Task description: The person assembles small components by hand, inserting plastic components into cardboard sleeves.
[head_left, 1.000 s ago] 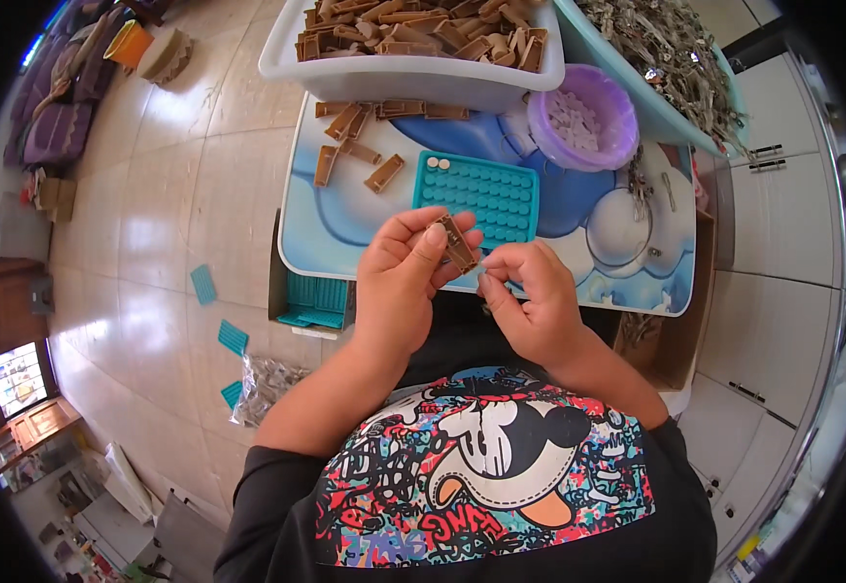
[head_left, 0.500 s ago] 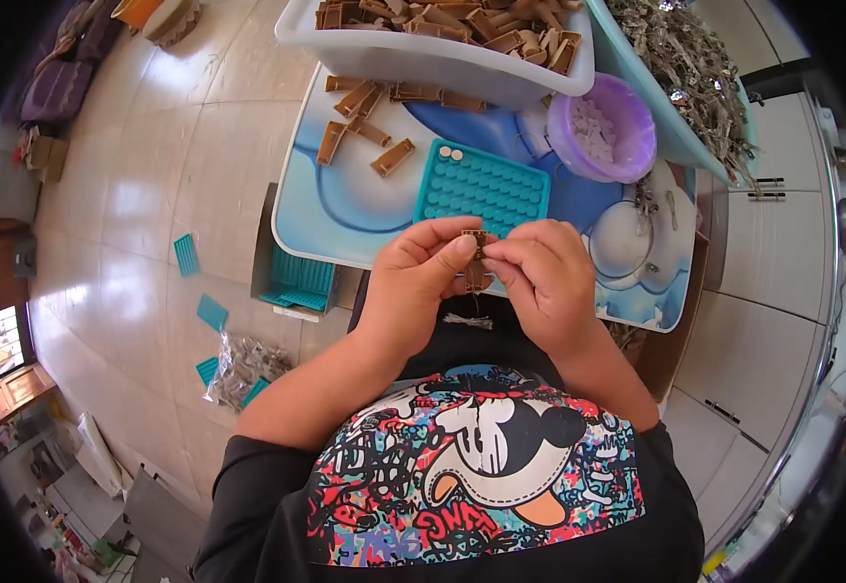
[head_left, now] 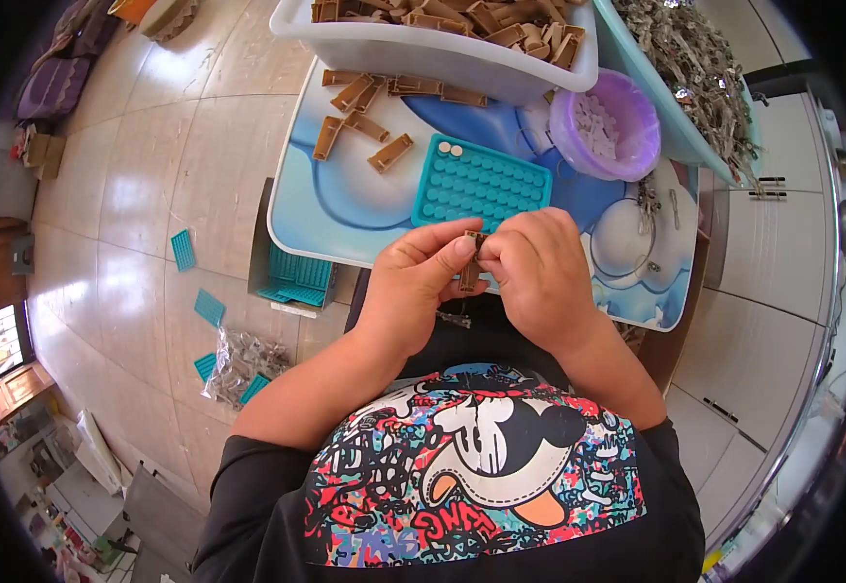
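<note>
Glossy, pale floor tiles (head_left: 141,194) spread to the left of our rounded, blue-and-white patterned counter (head_left: 345,206). At its far side we have a translucent white rectangular plastic tub (head_left: 433,60), heaped with brown oblong pieces (head_left: 442,17). Far right, a large pale-teal plastic basin (head_left: 671,112) holds a tangle of silvery metal parts (head_left: 685,78). Between the two, nearer us, a round purple plastic bowl (head_left: 642,128) contains small white pieces (head_left: 595,126). Our flat teal rectangular tray (head_left: 481,185), covered in rows of round shapes, carries two small white discs (head_left: 450,149) side by side at its far left corner. Left of it lie loose brown pieces (head_left: 365,126), pointing various ways. Below the counter's left edge, an open box (head_left: 260,255) holds ribbed teal trays (head_left: 297,274).

Just off the counter's near edge, our left hand (head_left: 418,267) grips a brown, oblong, plastic-looking holder (head_left: 469,277) between thumb and fingers. Its long axis runs far to near, the near end leaning slightly left. Our right hand (head_left: 544,272) is curled narrow, fingertips at the holder's far end; they hide what they may pinch, so we cannot tell whether it holds anything.
</note>
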Tool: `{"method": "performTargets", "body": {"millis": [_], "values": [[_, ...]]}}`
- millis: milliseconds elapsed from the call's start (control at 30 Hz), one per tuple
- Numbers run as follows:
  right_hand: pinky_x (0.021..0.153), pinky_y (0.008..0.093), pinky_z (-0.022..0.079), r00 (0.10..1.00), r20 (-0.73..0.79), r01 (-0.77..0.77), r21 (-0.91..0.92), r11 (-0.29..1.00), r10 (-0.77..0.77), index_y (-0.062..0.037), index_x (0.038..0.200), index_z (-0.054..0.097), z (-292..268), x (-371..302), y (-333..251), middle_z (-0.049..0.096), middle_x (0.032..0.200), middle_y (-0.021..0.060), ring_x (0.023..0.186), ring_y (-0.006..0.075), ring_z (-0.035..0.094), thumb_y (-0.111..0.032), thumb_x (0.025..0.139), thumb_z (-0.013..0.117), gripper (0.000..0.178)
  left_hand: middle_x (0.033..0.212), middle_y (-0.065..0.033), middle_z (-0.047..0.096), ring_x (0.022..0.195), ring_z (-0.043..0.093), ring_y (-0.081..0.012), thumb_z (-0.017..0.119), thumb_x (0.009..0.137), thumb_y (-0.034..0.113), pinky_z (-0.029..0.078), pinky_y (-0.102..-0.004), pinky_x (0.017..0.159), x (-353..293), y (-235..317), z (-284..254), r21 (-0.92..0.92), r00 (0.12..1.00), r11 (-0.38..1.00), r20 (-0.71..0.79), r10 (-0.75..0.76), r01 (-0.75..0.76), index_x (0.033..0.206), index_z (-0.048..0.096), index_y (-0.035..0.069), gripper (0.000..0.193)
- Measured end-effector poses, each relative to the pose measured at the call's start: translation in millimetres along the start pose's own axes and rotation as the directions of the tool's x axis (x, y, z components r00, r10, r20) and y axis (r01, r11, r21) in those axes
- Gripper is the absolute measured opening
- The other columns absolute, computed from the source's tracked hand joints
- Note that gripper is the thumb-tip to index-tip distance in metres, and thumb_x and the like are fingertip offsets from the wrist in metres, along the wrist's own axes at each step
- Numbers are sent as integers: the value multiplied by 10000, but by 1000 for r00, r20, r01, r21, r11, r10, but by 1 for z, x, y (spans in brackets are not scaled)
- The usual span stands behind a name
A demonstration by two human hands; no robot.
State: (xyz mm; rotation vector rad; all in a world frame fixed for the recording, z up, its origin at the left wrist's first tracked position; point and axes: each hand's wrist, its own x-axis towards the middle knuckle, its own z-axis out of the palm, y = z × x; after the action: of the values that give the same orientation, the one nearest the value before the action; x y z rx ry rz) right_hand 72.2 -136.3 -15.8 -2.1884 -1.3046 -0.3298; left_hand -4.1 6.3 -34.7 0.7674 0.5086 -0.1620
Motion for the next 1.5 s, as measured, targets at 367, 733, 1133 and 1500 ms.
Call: {"method": "performTargets", "body": {"millis": [367, 733, 1133, 1500], "values": [[827, 422, 397, 993, 117, -20, 51, 999, 14, -85, 768, 467, -5, 2, 0, 483, 747, 67, 735, 277, 505, -91, 744, 549, 86, 1005, -113, 631, 880, 638, -191, 548, 917, 142, 538, -338, 794, -2, -2, -1, 2, 997, 1000, 73, 21, -21, 1171, 534, -45, 316], [700, 384, 387, 998, 57, -7, 45, 999, 5, -95, 794, 503, -5, 4, -4, 516, 742, 41, 690, 244, 514, -109, 720, 632, 149, 983, -104, 630, 860, 635, -183, 518, 932, 143, 536, -323, 788, -1, -2, -2, 4, 999, 999, -2, 37, -37, 1128, 549, -32, 265], [569, 343, 366, 976, -14, -209, 199, 957, 216, -84, 954, 531, 10, -18, -28, 572, 689, 8, 610, 212, 502, -62, 661, 743, 362, 1028, -127, 607, 939, 618, -206, 542, 918, 133, 528, -316, 809, 0, 2, 4, -35, 982, 984, -85, 169, -172, 1101, 516, -10, 233], [570, 341, 360, 977, 33, -211, 294, 932, 210, -88, 891, 584, 11, -16, -24, 568, 635, 21, 545, 221, 486, -18, 703, 685, 225, 1010, -118, 611, 918, 619, -192, 526, 919, 82, 524, -299, 784, 0, 5, 5, -38, 987, 991, -104, 126, -131, 1117, 502, -29, 228]]}}
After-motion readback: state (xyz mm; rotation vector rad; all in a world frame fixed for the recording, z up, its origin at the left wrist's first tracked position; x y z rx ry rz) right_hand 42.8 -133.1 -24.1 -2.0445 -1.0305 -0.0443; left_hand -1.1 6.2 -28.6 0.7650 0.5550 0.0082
